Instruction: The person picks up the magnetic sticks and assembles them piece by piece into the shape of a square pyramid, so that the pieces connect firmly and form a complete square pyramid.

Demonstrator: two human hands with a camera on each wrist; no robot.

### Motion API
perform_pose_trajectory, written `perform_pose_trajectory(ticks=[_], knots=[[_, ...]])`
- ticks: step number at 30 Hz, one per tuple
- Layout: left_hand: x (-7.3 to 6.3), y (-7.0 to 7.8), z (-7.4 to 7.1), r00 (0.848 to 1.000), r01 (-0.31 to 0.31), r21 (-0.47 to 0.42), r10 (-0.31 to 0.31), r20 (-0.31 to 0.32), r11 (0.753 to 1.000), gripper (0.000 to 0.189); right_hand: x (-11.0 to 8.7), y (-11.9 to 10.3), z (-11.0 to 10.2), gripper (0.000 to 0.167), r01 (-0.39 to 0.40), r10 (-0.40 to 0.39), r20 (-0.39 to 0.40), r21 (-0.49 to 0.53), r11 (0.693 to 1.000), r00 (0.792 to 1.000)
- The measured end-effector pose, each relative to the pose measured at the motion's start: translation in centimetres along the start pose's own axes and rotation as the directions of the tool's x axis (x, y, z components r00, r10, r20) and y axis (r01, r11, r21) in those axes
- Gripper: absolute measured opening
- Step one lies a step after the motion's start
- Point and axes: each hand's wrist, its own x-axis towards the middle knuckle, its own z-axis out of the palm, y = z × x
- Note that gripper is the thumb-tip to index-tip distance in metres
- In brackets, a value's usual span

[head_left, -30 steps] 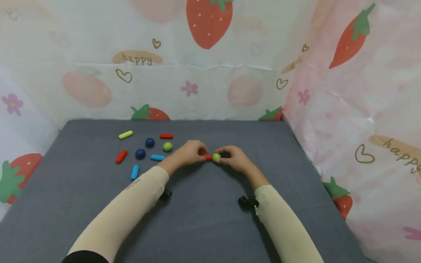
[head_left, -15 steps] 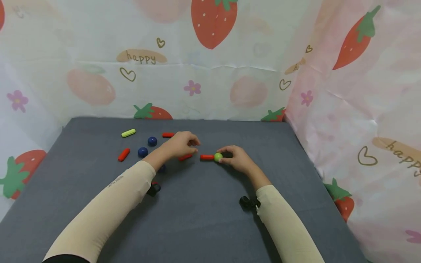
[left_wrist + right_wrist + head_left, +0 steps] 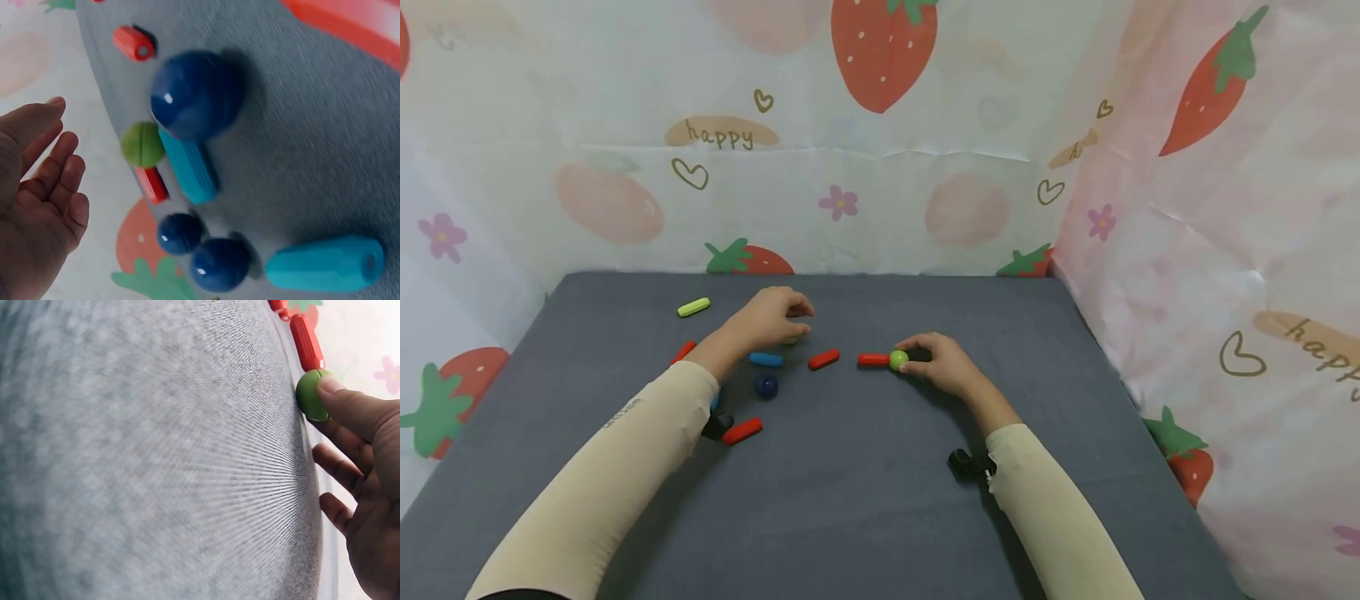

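Presently, the right hand pinches a green ball between thumb and fingers at the right end of a red stick, which lies flat on the grey table. Ball and stick are in contact; whether they are fixed together cannot be determined. In the right wrist view, two fingers stand apart from the ball. Left of this pair lies a slanted red stick, separate from it. The left hand is above the far part of the scattered pieces, thumb clear of its loosely bent fingers. A second green ball is mostly hidden beneath it in the head view. Nearby are a blue stick and a dark blue ball; a lower red stick lies beside the left sleeve. A yellow-green stick lies toward the far left. Strawberry-patterned cloth stands behind the table.
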Motion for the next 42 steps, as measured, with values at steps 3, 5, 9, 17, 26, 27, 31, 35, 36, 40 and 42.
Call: perform_pose_trajectory(ticks=[3,5,9,17,26,27,31,35,36,40,42], knots=[[-0.1,-0.9,-0.2,1.0,0.02,0.005,-0.02,-0.005,1.0,0.037,-0.1,-0.1,-0.1,0.035,-0.008,0.008,0.0,-0.001,1.0,1.0],[-0.2,-1.6,-0.1,1.0,0.023,0.017,-0.023,-0.005,1.0,0.038,-0.2,-0.1,-0.1,0.036,-0.009,0.009,0.004,0.0,1.0,1.0],[-0.1,-2.6,0.0,0.999,0.045,0.044,-0.045,0.003,0.998,0.04,-0.2,-0.2,-0.1,0.036,-0.011,0.011,0.007,0.005,1.0,1.0],[-0.1,-3.7,0.4,0.996,0.086,0.06,-0.086,0.007,0.995,0.043,-0.1,0.1,-0.1,0.035,-0.003,0.003,-0.009,0.011,1.0,1.0],[-0.4,-3.7,0.8,0.996,0.089,0.105,-0.091,0.011,0.99,0.04,-0.1,0.0,0.0,0.035,-0.004,0.004,-0.001,-0.001,1.0,1.0],[-0.5,-3.7,0.9,0.996,0.09,0.11,-0.092,0.011,0.99,0.039,-0.1,0.0,0.0,0.035,-0.005,0.005,0.002,-0.004,1.0,1.0],[-0.3,-3.6,1.0,0.995,0.096,0.122,-0.099,0.014,0.988,0.038,0.0,-0.1,-0.1,0.036,-0.004,0.004,0.008,-0.007,1.0,1.0],[0.0,-3.8,1.2,0.994,0.101,0.129,-0.104,0.018,0.987,0.037,-0.1,-0.1,-0.1,0.036,0.006,-0.005,0.007,-0.018,1.0,1.0],[0.0,-3.8,1.2,0.995,0.099,0.128,-0.102,0.018,0.987,0.036,-0.1,0.0,-0.1,0.036,0.006,-0.006,0.005,-0.02,1.0,1.0],[0.3,-3.9,1.3,0.996,0.085,0.129,-0.087,0.01,0.988,0.036,-0.1,0.0,-0.2,0.036,0.003,-0.003,0.004,-0.013,1.0,1.0],[0.4,-3.8,1.3,0.997,0.074,0.12,-0.075,0.007,0.99,0.037,-0.1,0.0,-0.2,0.035,0.003,-0.003,0.003,-0.008,1.0,1.0]])
